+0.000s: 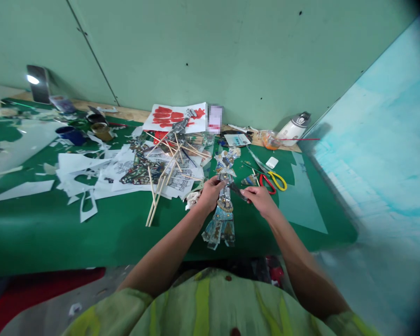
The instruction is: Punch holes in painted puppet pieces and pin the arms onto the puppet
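Note:
A jointed, painted translucent figure like a shadow puppet (225, 205) lies lengthwise on the green table in front of me. My left hand (212, 190) is closed on its upper body from the left side, fingertips pressed together at its middle. From the right, my right hand (259, 198) pinches a dark flat strip (238, 190) that reaches to the figure's torso. Whether the strip is fastened there I cannot tell. Just beyond my right hand lie scissors (273, 182) with one red and one yellow handle. A crumpled white tissue (192, 199) is beside my left wrist.
Left of the figure, several wooden sticks (156, 196) cross over another dark patterned figure (143, 170) and printed sheets. Paper scraps (75, 172) and paint pots (70, 135) lie farther left. A white bottle (294, 129) stands at back right; a clear sheet (301, 205) lies right.

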Demonstrator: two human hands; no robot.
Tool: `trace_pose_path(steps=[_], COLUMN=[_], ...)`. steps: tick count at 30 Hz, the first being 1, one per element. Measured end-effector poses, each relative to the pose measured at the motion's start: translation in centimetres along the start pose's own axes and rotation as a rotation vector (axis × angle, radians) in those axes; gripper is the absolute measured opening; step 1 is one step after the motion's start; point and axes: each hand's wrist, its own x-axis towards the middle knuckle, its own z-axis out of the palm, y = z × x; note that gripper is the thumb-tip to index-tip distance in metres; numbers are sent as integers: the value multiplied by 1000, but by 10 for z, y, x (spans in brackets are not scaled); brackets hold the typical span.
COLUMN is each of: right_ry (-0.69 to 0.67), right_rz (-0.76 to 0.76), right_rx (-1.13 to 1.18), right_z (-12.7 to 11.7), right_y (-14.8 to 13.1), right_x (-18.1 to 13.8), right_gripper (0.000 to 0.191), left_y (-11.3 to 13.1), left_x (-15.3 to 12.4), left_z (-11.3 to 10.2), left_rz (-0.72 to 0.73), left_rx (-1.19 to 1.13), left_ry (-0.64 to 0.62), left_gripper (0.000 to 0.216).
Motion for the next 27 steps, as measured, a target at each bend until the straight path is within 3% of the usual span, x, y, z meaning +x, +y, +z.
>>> trace_pose_path(steps=[16,27], right_ry=[-6,-3], right_rz=[97,100], right_rx=[173,136], right_z=[2,7], right_y=[-6,-7], right_x=[-3,-6], right_gripper=[35,32], left_y=[1,-2], left_x=[0,3], left_z=[-1,-2], left_rz=[-10,13], left_rx=[-1,36], left_ry=[-35,-21], left_gripper=[32,28])
